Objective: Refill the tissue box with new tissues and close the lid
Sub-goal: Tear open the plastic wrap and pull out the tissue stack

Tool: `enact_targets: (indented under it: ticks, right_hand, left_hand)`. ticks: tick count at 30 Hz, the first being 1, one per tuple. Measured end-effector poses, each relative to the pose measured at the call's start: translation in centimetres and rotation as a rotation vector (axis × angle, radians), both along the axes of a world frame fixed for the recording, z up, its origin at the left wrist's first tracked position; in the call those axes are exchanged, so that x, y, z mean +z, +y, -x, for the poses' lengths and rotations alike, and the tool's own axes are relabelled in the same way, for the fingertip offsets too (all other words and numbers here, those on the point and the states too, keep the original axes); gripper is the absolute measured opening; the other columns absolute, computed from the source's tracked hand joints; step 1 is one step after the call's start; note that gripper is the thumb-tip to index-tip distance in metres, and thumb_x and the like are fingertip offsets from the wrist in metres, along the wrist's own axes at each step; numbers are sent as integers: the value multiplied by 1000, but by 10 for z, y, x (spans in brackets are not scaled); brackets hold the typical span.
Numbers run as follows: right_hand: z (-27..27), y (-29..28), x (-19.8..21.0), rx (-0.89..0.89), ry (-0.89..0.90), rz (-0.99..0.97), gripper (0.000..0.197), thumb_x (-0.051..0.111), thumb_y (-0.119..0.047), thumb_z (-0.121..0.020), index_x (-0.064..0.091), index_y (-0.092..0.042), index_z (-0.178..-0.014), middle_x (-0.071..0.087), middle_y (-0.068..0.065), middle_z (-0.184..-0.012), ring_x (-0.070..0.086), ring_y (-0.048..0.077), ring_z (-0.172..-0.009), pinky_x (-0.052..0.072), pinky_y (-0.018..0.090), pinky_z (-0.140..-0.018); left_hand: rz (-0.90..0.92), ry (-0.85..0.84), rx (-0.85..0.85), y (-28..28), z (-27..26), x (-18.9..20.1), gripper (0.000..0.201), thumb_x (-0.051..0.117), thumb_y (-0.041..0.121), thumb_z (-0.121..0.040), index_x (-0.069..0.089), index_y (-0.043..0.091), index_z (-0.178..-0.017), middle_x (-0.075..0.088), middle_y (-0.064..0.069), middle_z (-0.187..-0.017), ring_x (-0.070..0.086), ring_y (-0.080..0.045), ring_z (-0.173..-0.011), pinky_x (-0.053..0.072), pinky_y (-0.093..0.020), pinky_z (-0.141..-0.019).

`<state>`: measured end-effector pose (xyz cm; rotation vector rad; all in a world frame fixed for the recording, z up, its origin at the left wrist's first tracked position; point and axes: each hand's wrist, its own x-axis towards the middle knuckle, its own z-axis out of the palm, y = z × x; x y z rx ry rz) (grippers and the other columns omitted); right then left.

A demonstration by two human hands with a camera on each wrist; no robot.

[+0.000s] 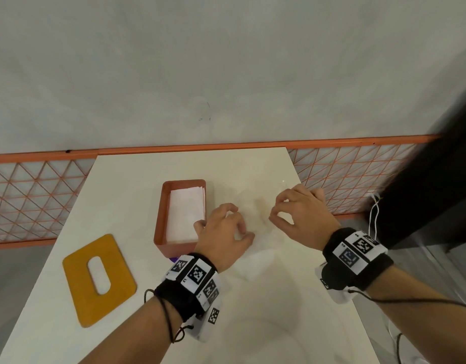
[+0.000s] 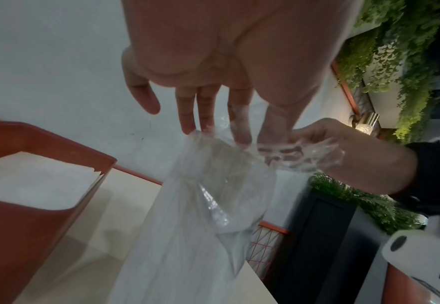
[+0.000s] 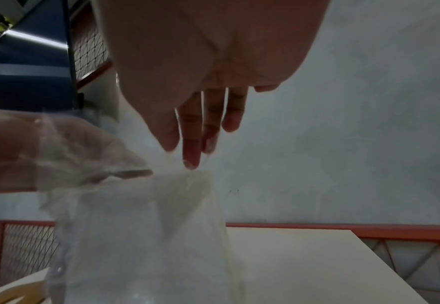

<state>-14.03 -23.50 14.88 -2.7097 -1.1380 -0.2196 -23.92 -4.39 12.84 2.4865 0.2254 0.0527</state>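
Observation:
An orange-red tissue box (image 1: 159, 219) stands open on the white table, with a stack of white tissues (image 1: 186, 214) inside. Its yellow lid (image 1: 77, 285), with an oval slot, lies flat to the box's left. Both hands are just right of the box and hold a clear plastic wrapper (image 2: 200, 205) between them. My left hand (image 1: 239, 224) pinches its top edge with thumb and fingers (image 2: 239, 131). My right hand (image 1: 279, 211) pinches the other side of the opening (image 3: 187, 156). The wrapper (image 3: 148, 226) hangs down to the table and looks see-through.
The white table (image 1: 292, 324) stands against an orange mesh rail (image 1: 37, 195) and a grey wall. A dark cabinet (image 1: 436, 200) stands to the right, with white cables beside it. Bare tabletop lies in front of my hands.

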Motion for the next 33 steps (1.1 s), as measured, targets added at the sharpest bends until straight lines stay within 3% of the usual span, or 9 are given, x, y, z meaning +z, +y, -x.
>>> enact_targets:
  ticks: [3, 7, 12, 19, 27, 33]
  right_hand:
    - [-4, -3, 5, 8, 94, 91, 33, 58, -47, -83, 62, -39, -114, 60, -20, -107, 44, 11, -107, 17, 32, -76]
    - [-7, -4, 7, 95, 93, 71, 40, 65, -36, -78, 61, -37, -118, 60, -17, -110, 40, 12, -107, 28, 35, -80]
    - [-7, 3, 2, 239, 4, 83, 31, 67, -30, -79, 69, -33, -110, 66, -13, -106, 37, 11, -103, 26, 34, -76]
    - [-7, 12, -4, 278, -37, 109, 34, 66, -31, -78, 69, -32, -112, 70, -16, -103, 38, 13, -99, 16, 32, -73]
    - [-5, 15, -7, 255, -104, 129, 38, 70, -32, -75, 67, -32, -113, 71, -18, -94, 47, 15, -95, 19, 36, -72]
    - [-5, 14, -11, 278, -136, 145, 34, 74, -31, -73, 71, -35, -107, 69, -17, -96, 41, 13, -95, 21, 36, -72]
  left_hand:
    - [5, 28, -46, 0, 4, 0, 36, 62, 48, -79, 51, 40, -112, 31, 20, -136, 31, -2, -133, 20, -39, -101]
    - [-62, 62, -91, -1, 6, -1, 53, 60, 50, -78, 43, 51, -128, 24, 18, -141, 22, -6, -138, 22, -46, -106]
    - [-106, 49, -101, -2, 7, -5, 60, 58, 53, -78, 35, 59, -133, 21, 17, -141, 20, -8, -138, 23, -46, -102]
    - [-93, 32, -80, 2, 8, -10, 55, 58, 55, -78, 40, 60, -130, 21, 19, -140, 22, -6, -136, 23, -45, -103]
    - [-73, 30, -57, 3, 5, -14, 57, 59, 56, -77, 41, 58, -131, 21, 21, -138, 23, -5, -134, 21, -40, -98]
    - [-99, 29, -54, 6, 4, -15, 57, 57, 58, -78, 40, 57, -133, 21, 21, -139, 23, -5, -134, 22, -41, -98]
